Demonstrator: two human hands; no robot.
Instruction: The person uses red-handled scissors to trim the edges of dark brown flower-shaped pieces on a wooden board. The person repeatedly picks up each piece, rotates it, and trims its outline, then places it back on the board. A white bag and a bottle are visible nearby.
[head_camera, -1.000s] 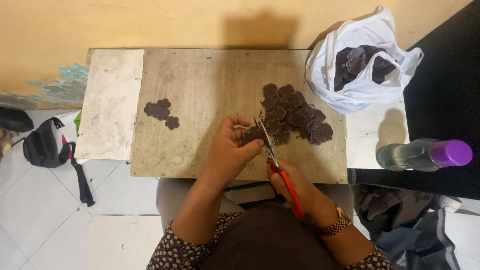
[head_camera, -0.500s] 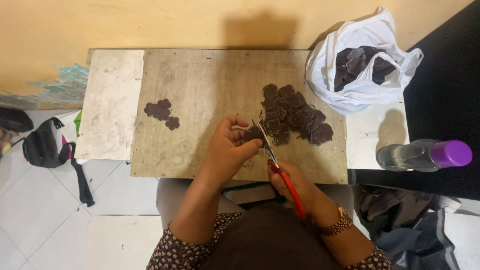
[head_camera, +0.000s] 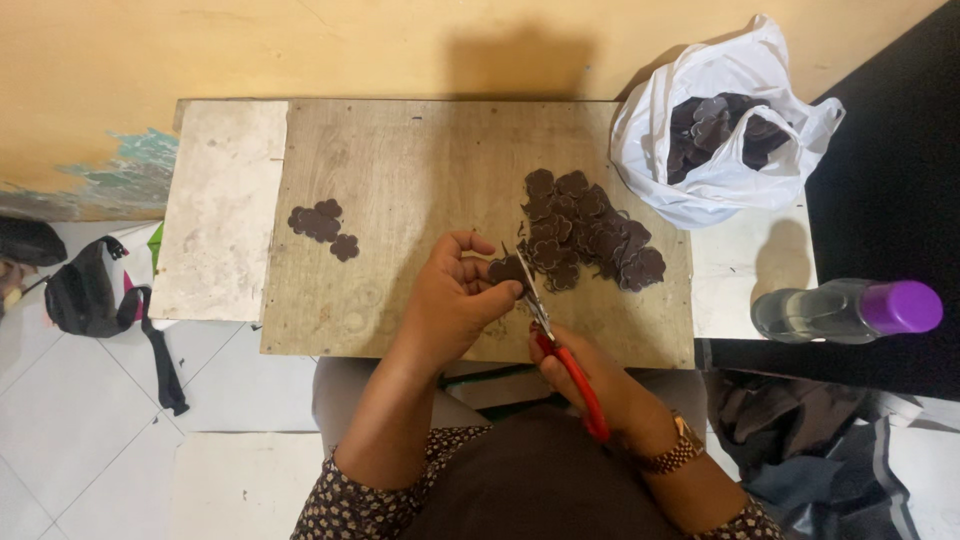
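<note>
My left hand (head_camera: 455, 295) pinches a small dark brown flower-shaped cutout (head_camera: 506, 270) above the wooden board (head_camera: 420, 180). My right hand (head_camera: 590, 375) grips red-handled scissors (head_camera: 555, 345), whose blades meet the cutout's edge. A heap of the same brown cutouts (head_camera: 590, 235) lies on the board just beyond the scissors. A few separate cutouts (head_camera: 322, 225) sit on the board's left part.
A white plastic bag (head_camera: 720, 125) holding more brown pieces stands at the table's right back corner. A clear bottle with a purple cap (head_camera: 850, 310) lies to the right. A black bag (head_camera: 85, 295) is on the tiled floor at left. A yellow wall runs behind.
My hands and the scissors stay in nearly the same place; the left fingers have shifted slightly on the cutout between the blades.
</note>
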